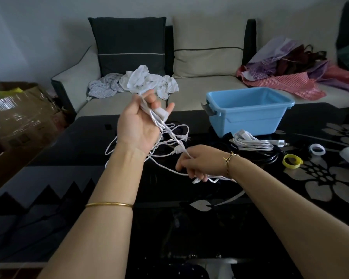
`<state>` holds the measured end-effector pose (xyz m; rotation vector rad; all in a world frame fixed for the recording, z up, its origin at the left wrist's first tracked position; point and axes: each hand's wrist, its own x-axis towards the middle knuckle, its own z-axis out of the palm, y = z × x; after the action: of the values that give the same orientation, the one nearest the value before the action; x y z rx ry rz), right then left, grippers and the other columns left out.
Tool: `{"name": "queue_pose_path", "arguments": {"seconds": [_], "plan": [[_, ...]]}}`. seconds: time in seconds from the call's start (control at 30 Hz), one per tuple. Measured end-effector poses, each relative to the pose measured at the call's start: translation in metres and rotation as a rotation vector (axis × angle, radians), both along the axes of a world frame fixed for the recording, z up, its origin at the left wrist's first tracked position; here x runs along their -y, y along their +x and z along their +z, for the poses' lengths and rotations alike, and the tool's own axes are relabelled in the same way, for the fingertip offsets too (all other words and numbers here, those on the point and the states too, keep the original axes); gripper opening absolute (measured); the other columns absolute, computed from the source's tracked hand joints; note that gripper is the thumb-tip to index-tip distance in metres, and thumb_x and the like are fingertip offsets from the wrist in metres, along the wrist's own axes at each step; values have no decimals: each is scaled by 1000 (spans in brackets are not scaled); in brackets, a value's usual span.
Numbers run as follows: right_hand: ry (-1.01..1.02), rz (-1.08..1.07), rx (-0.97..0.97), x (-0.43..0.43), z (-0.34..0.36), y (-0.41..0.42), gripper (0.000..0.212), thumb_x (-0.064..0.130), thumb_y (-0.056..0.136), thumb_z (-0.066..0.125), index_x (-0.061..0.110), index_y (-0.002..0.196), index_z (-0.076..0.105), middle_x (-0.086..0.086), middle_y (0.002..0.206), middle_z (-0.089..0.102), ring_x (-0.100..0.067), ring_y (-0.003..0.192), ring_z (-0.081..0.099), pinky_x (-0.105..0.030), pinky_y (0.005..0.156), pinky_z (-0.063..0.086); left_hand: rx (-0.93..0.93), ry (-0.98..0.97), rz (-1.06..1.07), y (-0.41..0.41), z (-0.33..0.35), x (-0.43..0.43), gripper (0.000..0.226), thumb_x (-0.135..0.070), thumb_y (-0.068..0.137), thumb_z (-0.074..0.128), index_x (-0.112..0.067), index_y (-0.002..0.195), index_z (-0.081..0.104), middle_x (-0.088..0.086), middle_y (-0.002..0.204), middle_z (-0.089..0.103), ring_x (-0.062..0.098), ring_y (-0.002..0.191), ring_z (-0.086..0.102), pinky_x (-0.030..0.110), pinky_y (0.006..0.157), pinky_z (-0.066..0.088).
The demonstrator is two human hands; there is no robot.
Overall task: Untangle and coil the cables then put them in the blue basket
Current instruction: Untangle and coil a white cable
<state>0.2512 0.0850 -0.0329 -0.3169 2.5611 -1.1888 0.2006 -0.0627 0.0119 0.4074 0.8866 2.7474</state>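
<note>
Two bare hands are held above a dark, glossy worktop (189,228), and a tangled white cable (175,135) is stretched between them. The left hand (138,125) is raised, with its palm turned toward the camera. Its fingers (149,95) are curled round several strands of the cable and a small white block (159,113) on it. The right hand (199,163) is held lower, nearer and to the right. The cable is pinched by its curled fingers (197,175), and a white plug (176,151) is seen just to the left of that grip. Loose loops are hung below both hands, and some are laid on the worktop.

A blue basket (246,121) is set upright on the far right part of the worktop, well apart from the hands. A second white cable (252,142), gathered in a bundle, is laid just beside the basket's near wall. A yellow ring (291,161) and a white ring (317,149) are placed farther right on the worktop's flower pattern.

A gold bangle (109,205) is worn on the left forearm, and a thin bracelet (229,159) on the right wrist. A sofa (206,85) is seen beyond the worktop, with a dark cushion (127,45), a pale cushion (208,47), crumpled white clothes (147,80) and a heap of red and purple fabric (290,71). A cardboard box (18,115) is seen at the far left.
</note>
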Motion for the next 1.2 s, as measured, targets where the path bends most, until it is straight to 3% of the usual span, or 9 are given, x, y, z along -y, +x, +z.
{"name": "queue_pose_path", "arguments": {"seconds": [0.17,0.3,0.37,0.43,0.53,0.73,0.9,1.07,1.2], "plan": [[164,204,24,6,17,8,25,-1,92,43,9,110,55,-7,72,64,-20,63,62,-25,62,54,-36,-330,295,3,-8,-13,28,-26,104,32,-7,109,52,-5,57,62,7,55,57,44,88,50],[275,200,-38,9,22,7,25,-3,88,42,9,101,60,-14,83,69,-26,72,67,-31,72,55,-345,-848,473,15,-13,-24,26,-22,104,33,-28,87,52,-5,64,65,7,59,57,23,65,47],[233,95,-83,3,29,9,25,-6,83,44,8,88,64,-17,81,69,-22,63,64,-28,67,55,-497,-1052,508,16,-20,-26,26,-19,104,34,-19,85,53,0,69,65,5,60,56,16,63,45],[228,-22,-234,-1,35,11,18,-2,80,53,8,79,68,-13,73,68,-20,61,62,-25,64,52,-671,-1248,534,13,-26,-27,24,-16,101,37,-7,82,49,5,71,60,9,60,52,20,62,41],[409,-193,-505,-2,41,13,14,16,82,62,17,69,65,3,63,51,-21,72,52,-28,61,36,-861,-1570,584,10,-27,-33,30,-13,97,39,-16,69,31,1,64,42,21,62,41,34,62,29],[573,-523,-738,-18,34,5,17,29,80,60,31,96,65,6,104,63,-22,109,46,-35,84,30,-715,-1685,273,23,-11,-37,48,-49,96,34,-10,75,54,4,66,66,21,77,63,39,81,48],[630,-582,-768,-17,25,2,54,29,78,69,34,128,49,1,138,37,-28,125,34,-40,94,32,-737,-1755,187,26,-5,-32,42,-45,89,56,-10,70,47,10,70,58,25,63,54,38,63,44],[422,-566,-628,-14,21,-1,84,21,77,73,31,144,23,-4,144,25,-34,97,54,-38,72,44,-703,-1851,173,19,-11,-26,24,-25,88,59,-10,73,48,10,68,57,20,48,48,27,50,38],[380,-632,-558,-11,22,-4,86,11,77,65,28,146,16,-7,139,29,-30,73,47,-35,65,40,-714,-1878,315,12,-14,-24,41,-32,90,56,-11,61,36,5,60,45,20,51,41,30,56,33]]}}
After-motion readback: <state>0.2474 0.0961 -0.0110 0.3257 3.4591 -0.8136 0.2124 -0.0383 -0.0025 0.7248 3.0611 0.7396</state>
